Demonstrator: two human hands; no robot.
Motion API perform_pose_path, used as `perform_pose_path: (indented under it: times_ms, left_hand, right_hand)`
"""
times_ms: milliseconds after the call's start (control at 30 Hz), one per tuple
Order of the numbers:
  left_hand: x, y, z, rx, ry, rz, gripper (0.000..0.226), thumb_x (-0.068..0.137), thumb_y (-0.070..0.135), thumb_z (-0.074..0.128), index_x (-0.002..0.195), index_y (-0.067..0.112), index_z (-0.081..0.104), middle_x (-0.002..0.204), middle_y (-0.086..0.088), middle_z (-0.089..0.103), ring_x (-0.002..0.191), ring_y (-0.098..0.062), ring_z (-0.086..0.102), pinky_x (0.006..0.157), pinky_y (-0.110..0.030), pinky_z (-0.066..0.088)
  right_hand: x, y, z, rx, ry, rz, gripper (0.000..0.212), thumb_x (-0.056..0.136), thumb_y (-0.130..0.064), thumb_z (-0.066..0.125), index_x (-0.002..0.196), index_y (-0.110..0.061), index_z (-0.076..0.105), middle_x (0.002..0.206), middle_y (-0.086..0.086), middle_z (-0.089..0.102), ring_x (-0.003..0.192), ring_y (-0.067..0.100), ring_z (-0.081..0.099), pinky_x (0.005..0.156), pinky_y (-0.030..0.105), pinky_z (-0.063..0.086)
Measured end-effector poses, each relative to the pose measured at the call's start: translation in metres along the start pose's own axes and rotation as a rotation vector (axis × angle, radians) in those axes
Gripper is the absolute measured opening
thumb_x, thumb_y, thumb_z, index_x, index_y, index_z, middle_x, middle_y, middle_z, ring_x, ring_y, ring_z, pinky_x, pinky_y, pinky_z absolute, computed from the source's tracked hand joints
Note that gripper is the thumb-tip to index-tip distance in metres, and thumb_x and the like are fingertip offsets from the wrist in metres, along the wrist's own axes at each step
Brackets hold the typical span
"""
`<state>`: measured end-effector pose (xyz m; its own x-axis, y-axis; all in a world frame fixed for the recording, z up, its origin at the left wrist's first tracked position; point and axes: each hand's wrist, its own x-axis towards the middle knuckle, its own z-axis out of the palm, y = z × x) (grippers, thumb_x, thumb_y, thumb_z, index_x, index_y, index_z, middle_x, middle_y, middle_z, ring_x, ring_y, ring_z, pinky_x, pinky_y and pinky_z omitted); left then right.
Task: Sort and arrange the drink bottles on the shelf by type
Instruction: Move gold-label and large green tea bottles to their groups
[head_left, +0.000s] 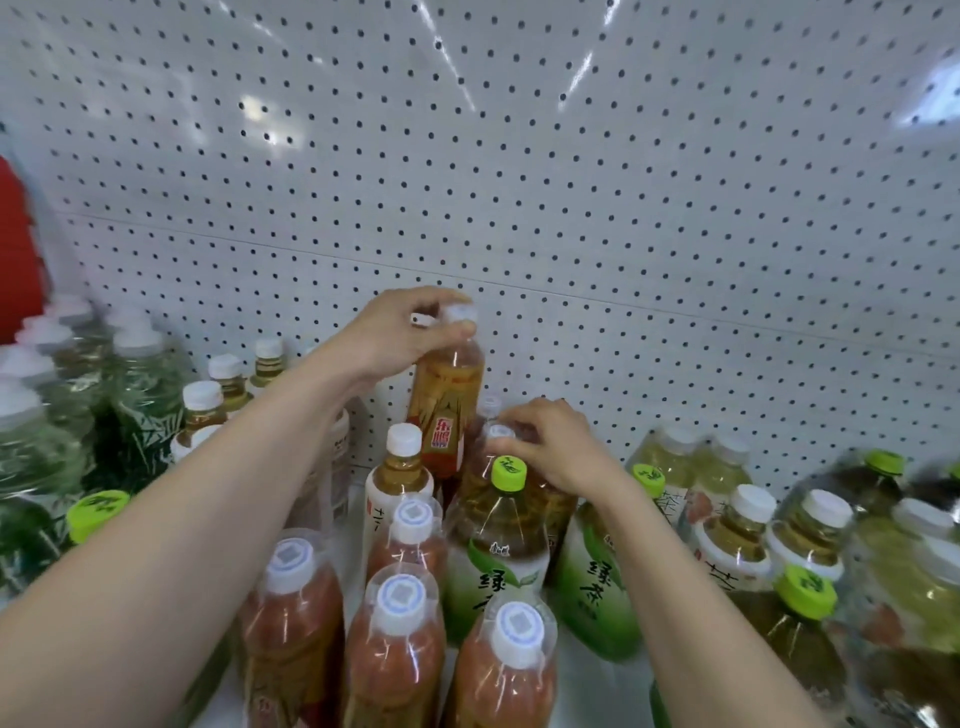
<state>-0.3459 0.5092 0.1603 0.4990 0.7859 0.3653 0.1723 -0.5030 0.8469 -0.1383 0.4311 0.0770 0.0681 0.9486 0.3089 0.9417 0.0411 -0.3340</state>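
While both forearms reach in from 6 o'clock, two bottles are handled at the back of the shelf (592, 686).
Left hand (400, 327): closed round the white cap of the amber bottle, which is gripped from above.
Amber bottle (447, 410): red label; held raised above its neighbours and a little tilted, at 12 o'clock of the cluster, just before the pegboard (571, 182).
Right hand (550, 447): fingers curled narrowly on the top of the white-capped bottle, at 4 o'clock from the amber bottle.
White-capped bottle (498, 432): upright, mostly hidden behind a green tea bottle.
Green tea bottles (506, 525): lime caps, stood at the centre and towards 4 o'clock.
Reddish bottles (400, 639): four, white caps, grouped at 6 o'clock.
Leaf-printed bottles (140, 395): gathered at 9 o'clock.
Pale yellow bottles (675, 457): placed at 3 o'clock.
Red object (15, 249): at the 9 o'clock edge; it cannot be identified.
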Motion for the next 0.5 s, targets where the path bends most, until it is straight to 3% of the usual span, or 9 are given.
perform_pose_path:
  times_ms: [100, 200, 333, 500]
  left_hand:
    - [-0.004, -0.004, 0.003, 0.365, -0.184, -0.027, 0.045, 0.085, 0.035, 0.072, 0.127, 0.025, 0.063, 0.132, 0.005, 0.059, 0.107, -0.011, 0.057, 0.102, -0.035, 0.046]
    - [-0.01, -0.018, 0.011, 0.574, -0.287, -0.096, 0.047, 0.086, 0.034, 0.072, 0.13, 0.024, 0.061, 0.136, 0.006, 0.057, 0.108, -0.011, 0.055, 0.093, -0.024, 0.039]
    - [-0.009, -0.027, 0.013, 0.572, -0.348, -0.206, 0.047, 0.087, 0.029, 0.071, 0.132, 0.022, 0.059, 0.139, 0.005, 0.055, 0.123, -0.016, 0.052, 0.097, -0.027, 0.04]
    - [-0.004, -0.027, 0.019, 0.572, -0.401, -0.372, 0.048, 0.085, 0.019, 0.073, 0.131, 0.016, 0.058, 0.129, -0.002, 0.059, 0.117, -0.023, 0.058, 0.103, -0.038, 0.047]
  right_hand:
    - [0.001, 0.0, -0.002, 0.101, -0.004, 0.027, 0.043, 0.082, -0.049, 0.073, 0.117, -0.023, 0.072, 0.105, 0.004, 0.071, 0.099, 0.022, 0.062, 0.093, 0.044, 0.048]
    - [0.001, 0.001, -0.004, 0.167, -0.027, 0.059, 0.044, 0.081, -0.046, 0.077, 0.117, -0.022, 0.072, 0.11, 0.001, 0.072, 0.1, 0.018, 0.063, 0.093, 0.04, 0.049]
    - [0.004, 0.0, -0.005, 0.186, -0.057, 0.088, 0.046, 0.081, -0.045, 0.077, 0.12, -0.023, 0.07, 0.115, -0.003, 0.071, 0.104, 0.016, 0.063, 0.095, 0.035, 0.049]
    - [0.004, -0.004, -0.002, 0.149, -0.065, 0.102, 0.048, 0.078, -0.052, 0.076, 0.119, -0.027, 0.07, 0.115, -0.005, 0.071, 0.106, 0.017, 0.064, 0.098, 0.04, 0.049]
